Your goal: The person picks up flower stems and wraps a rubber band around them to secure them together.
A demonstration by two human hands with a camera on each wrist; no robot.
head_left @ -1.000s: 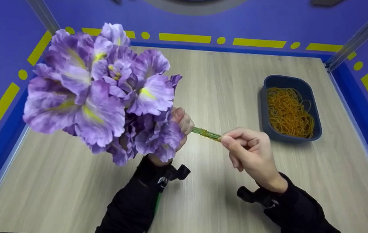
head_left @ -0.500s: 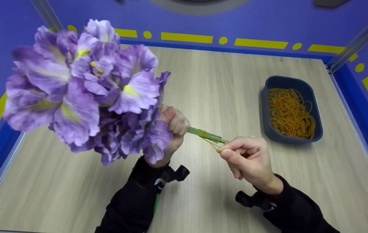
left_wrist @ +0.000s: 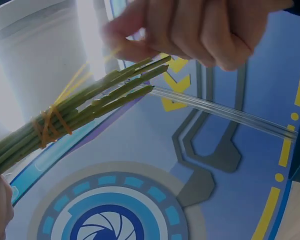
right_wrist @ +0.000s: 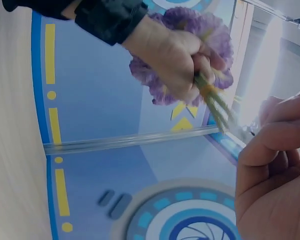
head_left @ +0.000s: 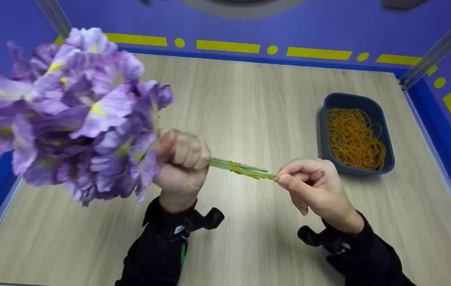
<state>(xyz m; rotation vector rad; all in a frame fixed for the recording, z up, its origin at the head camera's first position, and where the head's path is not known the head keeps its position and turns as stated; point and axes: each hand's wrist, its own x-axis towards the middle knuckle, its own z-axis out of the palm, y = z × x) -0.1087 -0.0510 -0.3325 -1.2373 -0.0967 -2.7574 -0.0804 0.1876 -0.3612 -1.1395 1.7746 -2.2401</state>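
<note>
A bunch of purple artificial irises (head_left: pixel 90 107) fills the left of the head view. My left hand (head_left: pixel 184 161) grips its green stems (head_left: pixel 219 162) just below the blooms, and the stem ends point right. A yellow rubber band (left_wrist: pixel 51 126) is wound around the stems, with several crossing turns in the left wrist view. From there a stretched length of it runs to my right hand (head_left: pixel 315 188), whose thumb and index finger pinch it near the stem tips. The pinched end is hidden by the fingertips. In the right wrist view, the stems (right_wrist: pixel 216 110) stand apart from the right fingers.
A dark blue tub (head_left: pixel 324 135) with many loose yellow rubber bands (head_left: pixel 354 137) stands on the wooden table (head_left: pixel 257 107) at the right. Blue panels (head_left: pixel 233 24) with yellow marks enclose the table at the back and sides.
My left hand has moved left with the irises, away from the right hand. The right hand has shifted slightly right, and the rubber band is now drawn out along the stem ends.
</note>
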